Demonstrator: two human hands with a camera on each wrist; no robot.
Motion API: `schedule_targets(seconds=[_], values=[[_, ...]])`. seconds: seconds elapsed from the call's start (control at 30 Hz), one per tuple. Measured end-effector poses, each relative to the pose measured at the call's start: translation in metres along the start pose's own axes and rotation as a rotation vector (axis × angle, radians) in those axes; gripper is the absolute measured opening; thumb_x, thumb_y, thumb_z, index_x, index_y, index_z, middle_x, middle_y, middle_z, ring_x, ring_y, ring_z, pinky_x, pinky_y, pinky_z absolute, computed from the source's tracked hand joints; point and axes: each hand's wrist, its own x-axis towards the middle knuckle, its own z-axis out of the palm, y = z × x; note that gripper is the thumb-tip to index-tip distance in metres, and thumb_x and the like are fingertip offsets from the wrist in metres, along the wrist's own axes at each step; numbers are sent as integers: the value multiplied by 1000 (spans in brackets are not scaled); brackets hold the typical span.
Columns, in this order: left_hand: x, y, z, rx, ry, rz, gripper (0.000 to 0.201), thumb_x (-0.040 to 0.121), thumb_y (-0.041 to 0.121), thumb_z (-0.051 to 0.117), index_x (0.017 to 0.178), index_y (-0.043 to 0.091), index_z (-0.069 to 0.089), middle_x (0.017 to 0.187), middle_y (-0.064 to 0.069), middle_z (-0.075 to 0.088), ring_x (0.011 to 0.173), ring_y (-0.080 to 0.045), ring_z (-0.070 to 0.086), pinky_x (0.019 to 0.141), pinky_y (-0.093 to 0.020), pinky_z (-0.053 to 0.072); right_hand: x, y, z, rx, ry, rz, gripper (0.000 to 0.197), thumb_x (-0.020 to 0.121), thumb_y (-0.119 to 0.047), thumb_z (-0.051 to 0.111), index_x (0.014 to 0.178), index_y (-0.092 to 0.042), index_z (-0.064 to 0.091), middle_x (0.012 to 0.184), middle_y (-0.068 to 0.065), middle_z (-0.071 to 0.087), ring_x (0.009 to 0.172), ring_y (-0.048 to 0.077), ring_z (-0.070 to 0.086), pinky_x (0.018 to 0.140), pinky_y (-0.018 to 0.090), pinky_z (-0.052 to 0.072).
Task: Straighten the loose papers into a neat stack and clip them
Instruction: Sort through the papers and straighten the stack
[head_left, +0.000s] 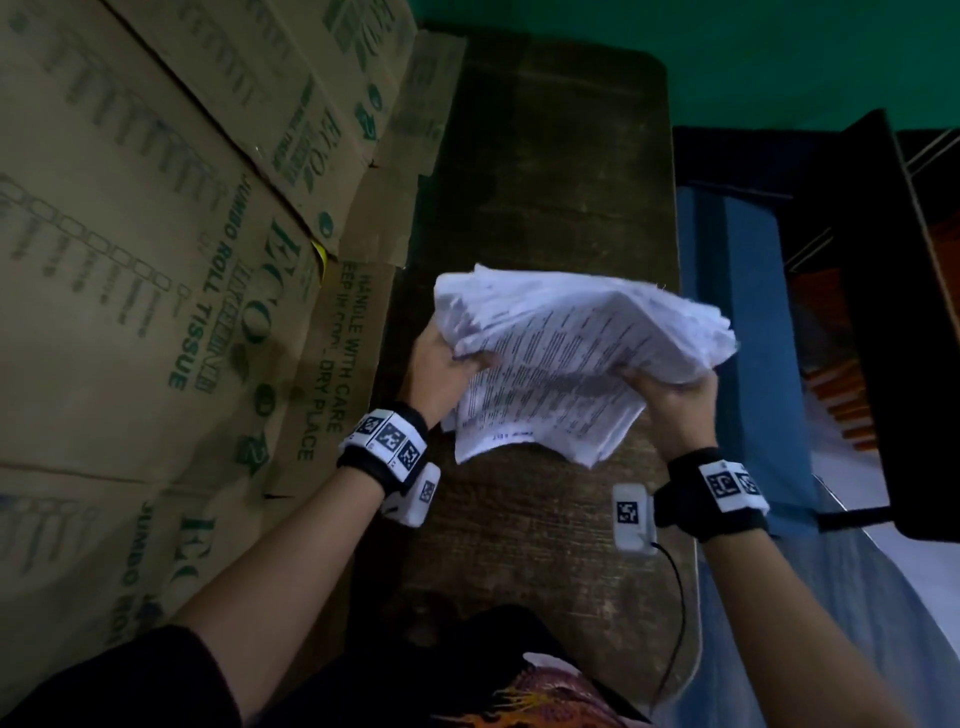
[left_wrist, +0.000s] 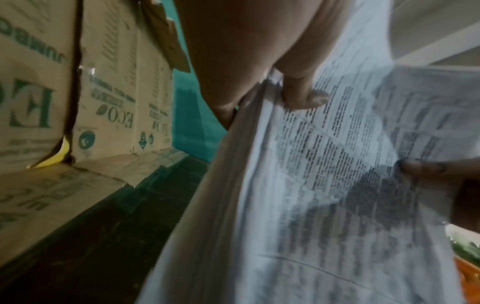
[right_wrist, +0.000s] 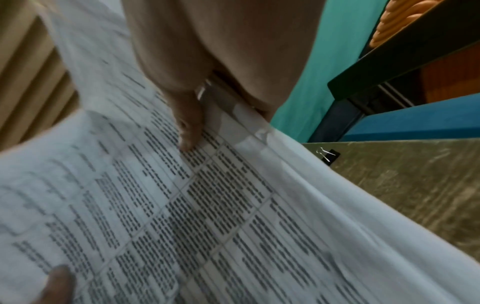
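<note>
While you hold the papers (head_left: 576, 358) above the counter (head_left: 545, 182), keep your left hand (head_left: 441, 374) and right hand (head_left: 670, 395) loose enough for sheets to slide, then tap one edge down to square them. Both hands' fingers curl round opposite sides of the bundle, thumbs on top. It looks printed, sagging and fanned at the far edges. The binder clip (right_wrist: 327, 154) waits on the counter.

The person is wearing a black wristband (head_left: 382, 453) on the left wrist and another (head_left: 719, 493) on the right, each carrying white tags printed with square black codes. A white camera unit (head_left: 632, 516) is hanging under the right wrist, trailing a thin black cable (head_left: 678, 597). Black sleeves are covering the upper arms.
</note>
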Motion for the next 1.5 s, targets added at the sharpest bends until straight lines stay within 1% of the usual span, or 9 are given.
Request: schedule_targets(seconds=[0.2,0.33,0.47,0.6,0.7,0.83,1.03,1.17,1.5], values=[[-4,-51,-17,17,-129,-269,64,76,54,70,124,20,44,118,-4,64,107,-19,64,91,-44,53,19,43,-11,15,-115,279,54,68,1,83,115,-5,58,110,16,70,100,36,68,83,57,54],[-18,-107,-5,90,-53,-461,24,98,28,50,117,13,51,114,-12,65,100,-26,63,95,-49,50,18,88,-3,-213,-149,471,50,66,-1,84,111,-4,61,102,11,73,91,28,72,82,56,56],[-21,-136,2,125,56,-593,19,96,18,53,113,12,57,117,-16,64,104,-30,61,94,-44,49,23,133,0,-371,-184,581,56,65,-11,88,114,-6,61,107,10,71,99,28,69,88,52,55],[-18,-149,1,180,25,-588,18,88,14,62,105,11,62,108,-12,66,101,-28,62,94,-44,50,27,136,8,-699,-188,589,91,74,-21,83,145,-6,28,143,20,44,131,38,45,105,54,40],[-17,-151,-4,301,38,-481,14,86,12,65,100,10,65,102,-5,66,97,-21,60,88,-31,47,19,106,31,-1084,-283,287,89,84,-24,73,151,-21,14,158,15,11,145,39,11,115,59,10],[-18,-153,-3,352,65,-472,11,85,16,67,96,14,68,99,-3,69,93,-17,63,82,-24,46,7,91,92,-1379,-912,-535,74,78,-16,74,141,-35,39,155,-3,27,143,30,22,109,61,24],[-28,-159,-6,289,76,-569,20,81,11,71,100,16,66,102,-5,71,94,-20,65,87,-34,53,20,109,134,-1569,-1275,-1018,67,64,0,78,126,-19,62,131,3,61,128,35,50,97,66,37],[-37,-164,-9,262,104,-588,18,78,5,73,95,10,70,100,-9,72,94,-21,66,87,-30,52,24,111,144,-1683,-1375,-1080,73,57,-9,86,124,-24,63,128,0,63,130,29,51,105,64,30],[-61,-159,-10,231,41,-615,48,74,-7,71,116,11,60,102,-4,64,93,-13,58,81,-29,53,21,104,156,-1872,-1468,-1101,70,92,-18,58,150,-32,21,161,2,13,149,27,9,114,62,4]])
